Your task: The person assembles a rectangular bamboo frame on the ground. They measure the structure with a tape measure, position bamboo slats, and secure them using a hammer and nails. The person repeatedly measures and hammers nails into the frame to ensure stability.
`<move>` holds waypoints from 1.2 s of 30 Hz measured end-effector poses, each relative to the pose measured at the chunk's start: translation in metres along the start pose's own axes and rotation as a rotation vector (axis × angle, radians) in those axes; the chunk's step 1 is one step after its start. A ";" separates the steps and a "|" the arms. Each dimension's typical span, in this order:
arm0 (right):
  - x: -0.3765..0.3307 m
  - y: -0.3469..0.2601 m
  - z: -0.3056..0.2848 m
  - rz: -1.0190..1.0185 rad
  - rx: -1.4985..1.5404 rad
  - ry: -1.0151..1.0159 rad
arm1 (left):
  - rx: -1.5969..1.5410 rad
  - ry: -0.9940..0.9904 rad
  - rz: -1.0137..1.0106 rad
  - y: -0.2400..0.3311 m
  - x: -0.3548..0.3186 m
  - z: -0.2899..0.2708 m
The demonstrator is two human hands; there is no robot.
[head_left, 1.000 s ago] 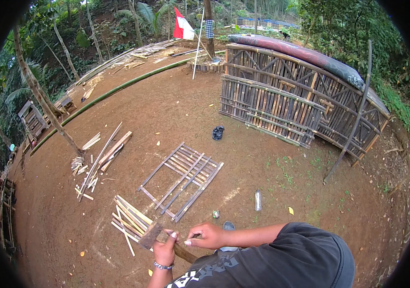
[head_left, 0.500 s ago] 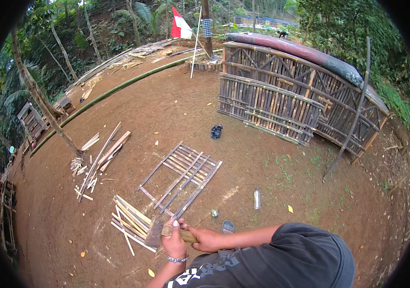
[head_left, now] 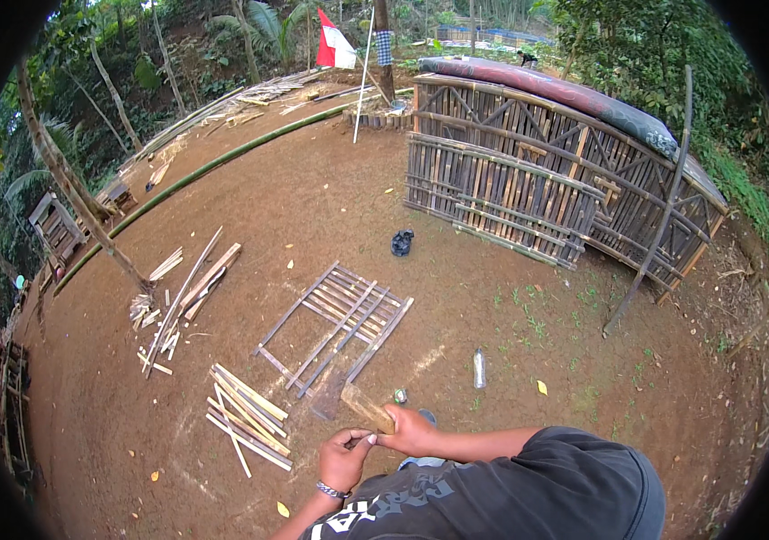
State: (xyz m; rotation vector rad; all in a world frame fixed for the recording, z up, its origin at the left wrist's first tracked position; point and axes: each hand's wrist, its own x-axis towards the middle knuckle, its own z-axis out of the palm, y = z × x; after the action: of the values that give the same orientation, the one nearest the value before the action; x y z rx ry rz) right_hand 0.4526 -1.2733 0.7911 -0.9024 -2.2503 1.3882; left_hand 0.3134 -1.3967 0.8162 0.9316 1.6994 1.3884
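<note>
My right hand (head_left: 413, 433) is wrapped round the wooden handle (head_left: 366, 408) of a hatchet-like tool. Its broad, brownish-grey metal head (head_left: 326, 398) points up and left, over the near end of a slatted wooden frame (head_left: 357, 310) lying on the ground. Close beside the right hand, my left hand (head_left: 346, 457) is closed, thumb and fingertips pinched together. Whatever it may hold is too small to make out. A metal bracelet sits on the left wrist. Left of the hands lies a pile of pale wooden strips (head_left: 245, 418).
Farther left are longer wood pieces (head_left: 209, 279) by a leaning tree. A bottle (head_left: 479, 369), a small can (head_left: 400, 395) and a black bag (head_left: 402, 242) lie on the dirt. A bamboo-slat structure (head_left: 511, 171) with a rolled mat (head_left: 556, 94) on top stands at the back right.
The tool's head has swung up and right, away from the strip pile. My left hand has left its place by the head and moved lower, now pinched beside my right hand.
</note>
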 end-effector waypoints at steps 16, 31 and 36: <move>0.004 -0.007 0.005 -0.092 -0.259 -0.136 | 0.164 -0.101 -0.170 -0.019 -0.016 -0.033; 0.010 -0.024 -0.005 0.027 -0.238 -0.333 | -0.055 -0.448 -0.349 -0.046 -0.008 -0.049; 0.018 -0.019 0.003 0.102 0.023 -0.311 | -0.678 -0.354 -0.453 -0.057 -0.017 -0.044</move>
State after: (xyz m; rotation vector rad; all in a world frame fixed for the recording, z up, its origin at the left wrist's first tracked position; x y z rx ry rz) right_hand 0.4310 -1.2690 0.8061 -0.8543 -2.4338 1.6988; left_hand 0.2778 -1.4404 0.7684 0.3448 0.9788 1.2605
